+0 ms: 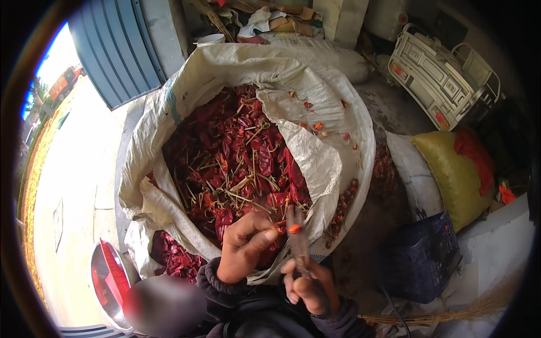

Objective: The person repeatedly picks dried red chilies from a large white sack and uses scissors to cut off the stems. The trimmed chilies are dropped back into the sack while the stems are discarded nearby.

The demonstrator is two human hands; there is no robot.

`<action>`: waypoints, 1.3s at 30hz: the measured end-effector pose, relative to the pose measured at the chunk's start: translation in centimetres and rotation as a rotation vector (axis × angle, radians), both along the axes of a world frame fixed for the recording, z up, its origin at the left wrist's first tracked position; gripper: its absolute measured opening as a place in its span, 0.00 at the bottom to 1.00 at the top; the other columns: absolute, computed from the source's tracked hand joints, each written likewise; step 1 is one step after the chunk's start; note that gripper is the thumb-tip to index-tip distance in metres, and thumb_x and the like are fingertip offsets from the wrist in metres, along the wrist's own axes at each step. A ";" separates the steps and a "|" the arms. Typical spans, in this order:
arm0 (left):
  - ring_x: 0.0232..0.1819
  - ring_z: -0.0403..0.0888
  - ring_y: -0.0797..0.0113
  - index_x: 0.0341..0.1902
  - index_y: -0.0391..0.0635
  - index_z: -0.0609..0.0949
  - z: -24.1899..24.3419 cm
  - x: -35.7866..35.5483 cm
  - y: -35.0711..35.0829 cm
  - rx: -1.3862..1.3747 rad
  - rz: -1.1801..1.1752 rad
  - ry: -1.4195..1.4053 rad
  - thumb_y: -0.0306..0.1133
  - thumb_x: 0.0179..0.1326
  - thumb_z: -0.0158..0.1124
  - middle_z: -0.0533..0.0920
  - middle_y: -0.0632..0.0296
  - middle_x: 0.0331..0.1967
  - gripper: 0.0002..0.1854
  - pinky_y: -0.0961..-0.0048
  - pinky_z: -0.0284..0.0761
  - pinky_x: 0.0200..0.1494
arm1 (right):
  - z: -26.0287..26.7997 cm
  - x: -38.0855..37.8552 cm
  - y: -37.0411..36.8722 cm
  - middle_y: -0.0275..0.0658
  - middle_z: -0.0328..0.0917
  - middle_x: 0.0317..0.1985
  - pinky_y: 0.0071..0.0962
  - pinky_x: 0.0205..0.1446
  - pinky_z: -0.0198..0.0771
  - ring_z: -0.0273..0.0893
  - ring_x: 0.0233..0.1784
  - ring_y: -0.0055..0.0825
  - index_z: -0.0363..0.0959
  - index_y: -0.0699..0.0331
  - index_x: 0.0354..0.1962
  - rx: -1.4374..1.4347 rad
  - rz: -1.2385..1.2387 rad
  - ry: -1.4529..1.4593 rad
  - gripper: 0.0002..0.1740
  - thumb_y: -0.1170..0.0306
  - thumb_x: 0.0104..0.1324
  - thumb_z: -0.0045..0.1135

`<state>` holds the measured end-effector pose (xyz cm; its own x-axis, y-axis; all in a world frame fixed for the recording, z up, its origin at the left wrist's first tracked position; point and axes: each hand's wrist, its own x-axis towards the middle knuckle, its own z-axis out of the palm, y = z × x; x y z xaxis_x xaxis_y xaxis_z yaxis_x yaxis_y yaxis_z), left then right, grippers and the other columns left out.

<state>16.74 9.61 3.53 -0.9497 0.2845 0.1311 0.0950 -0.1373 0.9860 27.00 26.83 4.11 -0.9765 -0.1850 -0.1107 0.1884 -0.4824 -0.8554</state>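
A large woven plastic sack [148,126] lies open before me, its sides folded down around a heap of dried red chili peppers [236,143] with pale stems. Over the heap's near edge, my left hand [247,247] pinches a small red chili pepper [280,224] between thumb and fingertips. My right hand [310,287] grips a pair of scissors [300,245], blurred, with the blades pointing away from me. A bright orange bit of pepper [294,229] shows at the blades; whether it is cut loose I cannot tell.
More chilies [175,255] lie at lower left, near a metal basin [99,279] holding something red. To the right are a blue plastic crate [416,257], a yellow sack [439,177] and a broom [465,312]. A cargo tricycle [439,76] stands at the upper right. Pepper tops [346,198] lie on the sack's fold.
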 end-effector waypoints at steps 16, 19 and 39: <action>0.32 0.85 0.47 0.37 0.46 0.85 -2.0 -12.0 -9.0 -1.363 0.272 0.449 0.42 0.64 0.63 0.84 0.50 0.27 0.12 0.52 0.80 0.33 | -8.1 -1.0 7.0 0.40 0.76 0.51 0.44 0.61 0.73 0.71 0.50 0.33 0.68 0.55 0.65 -0.303 -0.604 0.195 0.49 0.23 0.67 0.38; 0.31 0.86 0.47 0.42 0.48 0.84 -2.4 -12.9 -8.3 -1.365 0.300 0.346 0.45 0.64 0.64 0.85 0.51 0.28 0.14 0.52 0.79 0.32 | -6.4 -1.5 4.7 0.51 0.76 0.56 0.47 0.63 0.73 0.75 0.56 0.43 0.63 0.66 0.67 -0.058 -0.655 0.305 0.44 0.34 0.74 0.39; 0.30 0.86 0.46 0.39 0.45 0.86 -0.6 -12.5 -6.9 -1.364 0.500 0.251 0.35 0.63 0.61 0.85 0.49 0.27 0.09 0.53 0.80 0.31 | -5.9 -1.7 5.9 0.62 0.74 0.59 0.50 0.67 0.73 0.77 0.60 0.53 0.55 0.77 0.68 0.211 -0.732 0.465 0.38 0.48 0.81 0.34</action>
